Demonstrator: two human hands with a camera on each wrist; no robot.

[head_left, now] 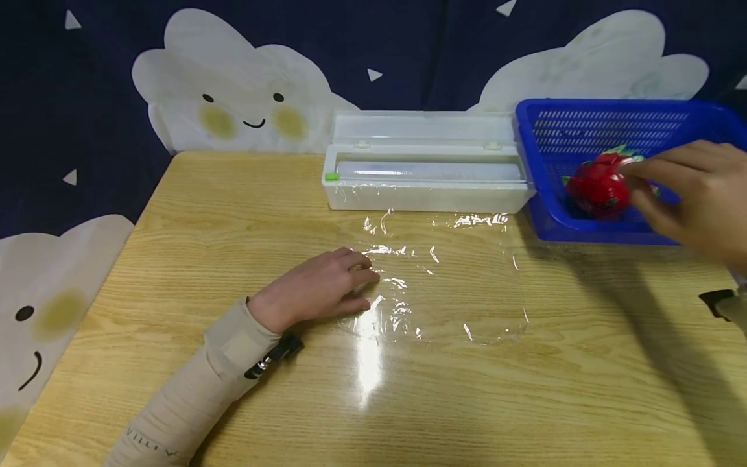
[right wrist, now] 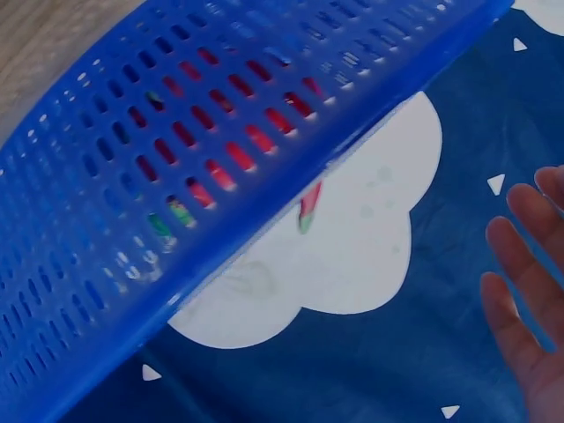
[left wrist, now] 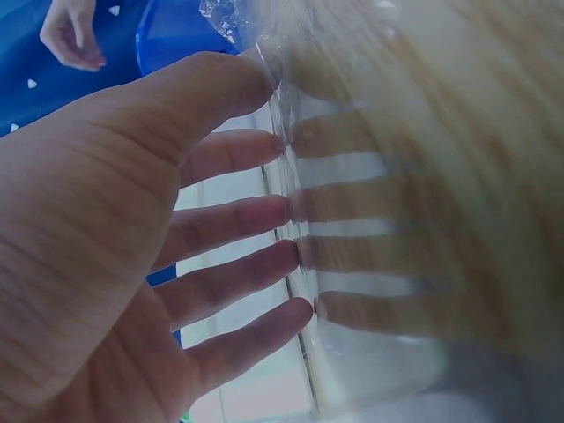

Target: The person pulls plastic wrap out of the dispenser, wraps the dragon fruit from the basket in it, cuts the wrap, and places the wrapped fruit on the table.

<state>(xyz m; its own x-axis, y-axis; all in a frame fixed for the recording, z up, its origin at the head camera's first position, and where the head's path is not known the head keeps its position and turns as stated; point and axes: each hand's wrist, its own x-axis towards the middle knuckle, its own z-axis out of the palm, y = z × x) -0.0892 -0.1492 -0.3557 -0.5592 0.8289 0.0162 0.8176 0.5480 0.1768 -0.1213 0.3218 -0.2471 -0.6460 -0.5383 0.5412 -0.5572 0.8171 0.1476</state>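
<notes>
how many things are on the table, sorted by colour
clear or white: 2, the sheet of cling film under the left hand and the wrap dispenser box
blue: 1, the basket
red: 1, the dragon fruit in the basket, by the right hand
total: 4

A blue perforated basket (right wrist: 220, 176) fills the upper left, seen from outside and tilted across the view; red and green patches (too hidden to identify) show through its holes. Behind it hangs a dark blue backdrop (right wrist: 423, 352) with a white cloud (right wrist: 352, 256). The right hand's fingers (right wrist: 520, 308) show at the right edge, straight and touching nothing.
</notes>
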